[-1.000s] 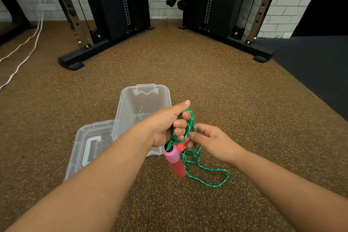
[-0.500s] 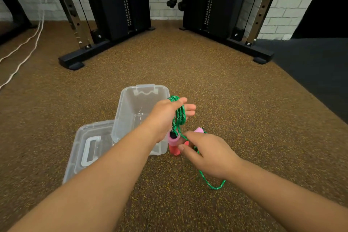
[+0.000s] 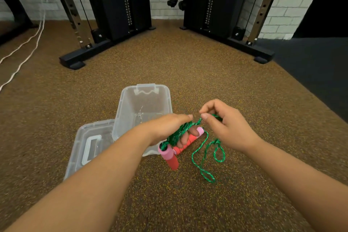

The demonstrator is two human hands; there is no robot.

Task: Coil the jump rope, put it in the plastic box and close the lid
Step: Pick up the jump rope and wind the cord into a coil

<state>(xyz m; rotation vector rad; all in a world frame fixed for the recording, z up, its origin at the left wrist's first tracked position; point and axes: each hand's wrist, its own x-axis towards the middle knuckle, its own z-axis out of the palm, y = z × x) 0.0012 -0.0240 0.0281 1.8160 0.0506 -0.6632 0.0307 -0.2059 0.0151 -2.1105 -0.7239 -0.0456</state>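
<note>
The left hand (image 3: 170,128) grips a bundle of green jump rope (image 3: 180,132) coils, fingers curled round them, held just right of the plastic box (image 3: 144,107) and above the floor (image 3: 188,66). 2 red-and-pink handles show: one handle (image 3: 169,157) hangs below the left hand, the second handle (image 3: 190,139) lies angled behind the fingers. The right hand (image 3: 224,126) pinches a strand of the rope between thumb and forefinger, close beside the left hand's fingertips. Below the right hand the uncoiled remainder hangs in loose loops — the lowest loop (image 3: 207,173) reaches the floor or nearly so; contact cannot be told. The box stands open on the speckled brown floor. Its lid (image 3: 90,143) lies beside it at the left, its near corner tucked against the box. Black gym machine frames (image 3: 116,5) stand at the far wall; white cords (image 3: 28,49) trail at far left.
</note>
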